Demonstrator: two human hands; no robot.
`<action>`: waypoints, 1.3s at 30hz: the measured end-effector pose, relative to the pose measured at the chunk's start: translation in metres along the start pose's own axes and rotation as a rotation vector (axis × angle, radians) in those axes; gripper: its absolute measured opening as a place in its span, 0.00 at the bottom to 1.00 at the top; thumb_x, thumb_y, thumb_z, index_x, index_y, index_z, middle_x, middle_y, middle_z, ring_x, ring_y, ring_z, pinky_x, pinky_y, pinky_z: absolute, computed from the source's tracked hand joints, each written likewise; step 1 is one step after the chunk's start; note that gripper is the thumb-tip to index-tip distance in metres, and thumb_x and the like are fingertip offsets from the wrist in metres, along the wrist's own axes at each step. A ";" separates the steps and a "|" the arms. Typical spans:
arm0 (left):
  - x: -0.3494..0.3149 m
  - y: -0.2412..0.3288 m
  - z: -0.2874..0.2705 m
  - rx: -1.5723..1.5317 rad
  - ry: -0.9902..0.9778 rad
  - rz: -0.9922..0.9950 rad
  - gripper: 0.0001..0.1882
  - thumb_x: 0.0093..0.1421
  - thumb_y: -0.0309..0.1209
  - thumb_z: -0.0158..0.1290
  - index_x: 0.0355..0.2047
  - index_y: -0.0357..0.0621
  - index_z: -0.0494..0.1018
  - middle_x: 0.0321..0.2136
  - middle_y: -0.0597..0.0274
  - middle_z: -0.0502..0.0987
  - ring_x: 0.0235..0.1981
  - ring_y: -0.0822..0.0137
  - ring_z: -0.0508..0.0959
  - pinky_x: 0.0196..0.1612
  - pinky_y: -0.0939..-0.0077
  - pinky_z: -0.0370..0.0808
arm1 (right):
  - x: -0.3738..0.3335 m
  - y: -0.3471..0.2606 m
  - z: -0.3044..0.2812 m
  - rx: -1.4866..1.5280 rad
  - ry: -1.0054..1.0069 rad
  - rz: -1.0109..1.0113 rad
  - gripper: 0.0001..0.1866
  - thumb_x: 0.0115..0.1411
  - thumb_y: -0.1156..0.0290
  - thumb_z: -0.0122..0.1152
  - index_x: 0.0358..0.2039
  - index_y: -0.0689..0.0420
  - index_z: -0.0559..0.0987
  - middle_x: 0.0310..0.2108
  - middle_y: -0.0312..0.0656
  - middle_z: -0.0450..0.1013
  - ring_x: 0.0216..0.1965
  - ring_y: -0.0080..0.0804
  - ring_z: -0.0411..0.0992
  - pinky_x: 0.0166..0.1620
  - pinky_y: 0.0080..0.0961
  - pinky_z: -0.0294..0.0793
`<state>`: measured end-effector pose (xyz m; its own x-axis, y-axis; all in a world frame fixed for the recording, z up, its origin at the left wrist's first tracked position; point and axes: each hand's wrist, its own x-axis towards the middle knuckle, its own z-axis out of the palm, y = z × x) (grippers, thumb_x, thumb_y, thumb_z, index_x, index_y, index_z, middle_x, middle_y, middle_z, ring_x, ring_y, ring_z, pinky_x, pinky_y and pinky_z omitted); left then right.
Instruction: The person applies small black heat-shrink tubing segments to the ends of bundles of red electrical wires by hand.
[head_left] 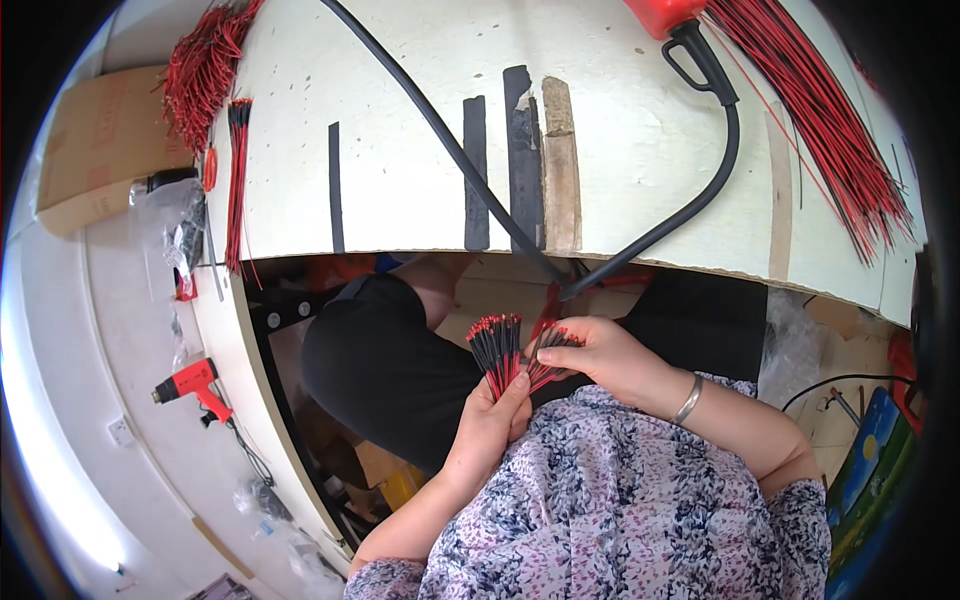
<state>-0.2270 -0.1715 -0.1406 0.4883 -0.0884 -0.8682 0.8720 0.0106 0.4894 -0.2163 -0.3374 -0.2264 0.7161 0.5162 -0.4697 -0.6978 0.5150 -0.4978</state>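
Observation:
Above my lap, my left hand (487,425) is closed round a bundle of thin red-and-black wires (496,345), whose dark sleeved ends with red tips fan upward. My right hand (605,360) is closed on a second clump of the same wires (555,347), just right of the first. Its thumb presses across the wires near their tips. The two clumps nearly meet between my hands. Their lower lengths are hidden behind my fingers and against the patterned shirt (590,490).
A white table (400,190) stands ahead, crossed by a black cable (420,105). On it lie a long wire bundle (810,120) at right, a small bundle (238,180) and a tangled pile (205,80) at left. A red-handled tool (690,50) rests far right; a red heat gun (190,385) is left.

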 end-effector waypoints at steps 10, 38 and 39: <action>0.001 0.000 -0.001 -0.033 0.007 -0.006 0.05 0.68 0.34 0.45 0.34 0.50 0.65 0.14 0.76 0.58 0.13 0.81 0.54 0.17 0.85 0.50 | -0.003 -0.009 0.001 -0.136 0.040 0.076 0.09 0.60 0.70 0.60 0.38 0.61 0.76 0.34 0.35 0.74 0.37 0.19 0.72 0.42 0.18 0.73; 0.002 0.000 -0.002 -0.034 -0.016 -0.012 0.05 0.66 0.34 0.47 0.35 0.49 0.68 0.14 0.78 0.59 0.12 0.85 0.53 0.16 0.86 0.48 | 0.000 -0.005 -0.006 -0.039 -0.008 0.016 0.09 0.60 0.71 0.58 0.38 0.63 0.78 0.35 0.36 0.75 0.39 0.19 0.70 0.45 0.16 0.68; 0.002 0.000 -0.002 -0.016 -0.016 -0.017 0.05 0.67 0.34 0.47 0.35 0.48 0.67 0.14 0.79 0.59 0.13 0.85 0.53 0.16 0.86 0.47 | 0.001 -0.006 -0.007 -0.044 -0.030 0.040 0.09 0.60 0.71 0.58 0.38 0.62 0.78 0.36 0.36 0.74 0.40 0.19 0.70 0.47 0.17 0.68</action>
<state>-0.2261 -0.1700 -0.1424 0.4731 -0.1044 -0.8748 0.8806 0.0246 0.4732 -0.2114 -0.3447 -0.2290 0.6863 0.5564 -0.4683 -0.7241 0.4629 -0.5112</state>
